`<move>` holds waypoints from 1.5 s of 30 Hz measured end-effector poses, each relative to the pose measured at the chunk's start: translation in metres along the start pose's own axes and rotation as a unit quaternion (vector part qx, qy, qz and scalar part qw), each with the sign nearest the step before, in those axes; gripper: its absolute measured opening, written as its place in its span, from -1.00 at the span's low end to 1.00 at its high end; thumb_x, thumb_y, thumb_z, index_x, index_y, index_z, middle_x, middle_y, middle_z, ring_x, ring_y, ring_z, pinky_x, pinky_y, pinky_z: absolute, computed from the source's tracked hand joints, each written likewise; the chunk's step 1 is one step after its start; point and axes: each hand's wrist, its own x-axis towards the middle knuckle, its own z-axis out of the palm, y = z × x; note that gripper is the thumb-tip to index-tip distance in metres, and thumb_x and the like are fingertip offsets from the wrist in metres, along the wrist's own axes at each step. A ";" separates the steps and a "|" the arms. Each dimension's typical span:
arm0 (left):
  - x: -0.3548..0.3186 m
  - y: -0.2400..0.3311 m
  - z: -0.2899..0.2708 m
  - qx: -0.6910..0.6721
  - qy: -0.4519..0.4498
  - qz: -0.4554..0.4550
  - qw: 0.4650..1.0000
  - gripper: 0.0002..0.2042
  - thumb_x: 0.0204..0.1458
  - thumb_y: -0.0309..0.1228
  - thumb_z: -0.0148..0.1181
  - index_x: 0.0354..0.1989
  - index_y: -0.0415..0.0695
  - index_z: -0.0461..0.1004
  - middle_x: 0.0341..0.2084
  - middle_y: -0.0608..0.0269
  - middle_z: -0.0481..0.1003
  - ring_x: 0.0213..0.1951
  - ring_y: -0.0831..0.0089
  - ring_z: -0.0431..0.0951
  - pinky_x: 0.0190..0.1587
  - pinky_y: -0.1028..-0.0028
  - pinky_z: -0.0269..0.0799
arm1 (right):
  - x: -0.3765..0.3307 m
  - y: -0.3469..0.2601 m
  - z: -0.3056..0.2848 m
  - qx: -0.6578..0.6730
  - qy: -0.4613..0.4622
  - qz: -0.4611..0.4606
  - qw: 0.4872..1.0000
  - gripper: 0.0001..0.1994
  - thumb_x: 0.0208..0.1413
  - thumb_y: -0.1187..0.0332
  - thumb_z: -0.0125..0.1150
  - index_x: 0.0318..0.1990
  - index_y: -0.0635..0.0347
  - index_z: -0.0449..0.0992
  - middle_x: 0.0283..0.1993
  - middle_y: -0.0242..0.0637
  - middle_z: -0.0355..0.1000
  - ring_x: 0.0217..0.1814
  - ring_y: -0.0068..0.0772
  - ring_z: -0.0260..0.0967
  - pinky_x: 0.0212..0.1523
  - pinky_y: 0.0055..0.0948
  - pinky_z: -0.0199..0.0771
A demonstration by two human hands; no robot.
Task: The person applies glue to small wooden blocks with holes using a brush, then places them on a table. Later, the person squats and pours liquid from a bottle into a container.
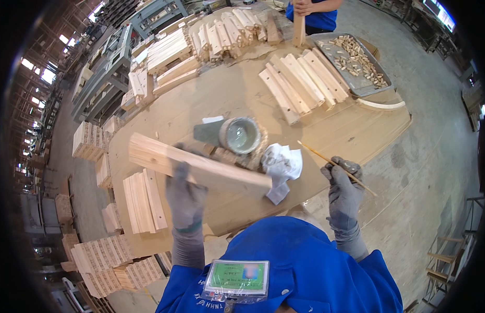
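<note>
Board (213, 169) of pale wood slants above a brown table (370, 125) in the head view, clasped at its lower edge by the gray-gloved left hand (185, 197). Gloved too, the right hand (344, 190) pinches a thin stick (319, 155), its tip near a crumpled white cloth (282, 163) beside a round pot (242, 135).

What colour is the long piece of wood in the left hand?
The piece of wood is pale tan, seen in the head view.
</note>
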 end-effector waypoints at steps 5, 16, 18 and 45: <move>-0.009 -0.083 0.087 0.412 -0.241 -0.049 0.877 -0.55 -0.08 -0.34 0.32 -0.01 -0.20 0.39 -0.23 0.10 0.51 -0.18 0.35 0.53 -0.11 0.43 0.44 | 0.050 -0.071 -0.042 -0.006 -0.031 -0.046 0.998 -0.93 0.18 0.55 -0.06 -0.22 0.27 0.34 -0.22 -0.08 0.41 -0.25 -0.34 0.43 -0.21 -0.39 0.57; 0.013 -0.159 0.118 0.469 -0.359 0.021 0.806 -0.49 -0.22 -0.36 0.43 -0.02 -0.15 0.45 -0.25 0.18 0.55 -0.27 0.42 0.58 -0.19 0.50 0.48 | 0.121 -0.183 -0.061 -0.129 -0.298 -0.011 0.946 -0.81 -0.12 0.69 0.20 -0.30 0.36 0.40 -0.32 0.02 0.47 -0.28 -0.19 0.50 -0.27 -0.32 0.57; 0.012 -0.161 0.122 0.497 -0.357 0.056 0.789 -0.50 -0.24 -0.35 0.44 -0.04 -0.13 0.47 -0.27 0.20 0.56 -0.28 0.43 0.59 -0.21 0.50 0.49 | 0.127 -0.187 -0.058 -0.138 -0.314 0.000 0.939 -0.81 -0.12 0.68 0.24 -0.32 0.36 0.41 -0.31 0.01 0.48 -0.27 -0.24 0.50 -0.28 -0.38 0.56; 0.006 -0.169 0.138 0.656 -0.285 0.131 0.687 -0.41 -0.34 -0.31 0.40 0.01 -0.07 0.43 -0.32 0.17 0.53 -0.32 0.28 0.55 -0.23 0.39 0.45 | 0.147 -0.151 -0.075 -0.230 -0.237 0.087 0.940 -0.87 0.00 0.56 0.23 -0.31 0.35 0.41 -0.33 -0.12 0.49 -0.31 -0.39 0.50 -0.25 -0.47 0.54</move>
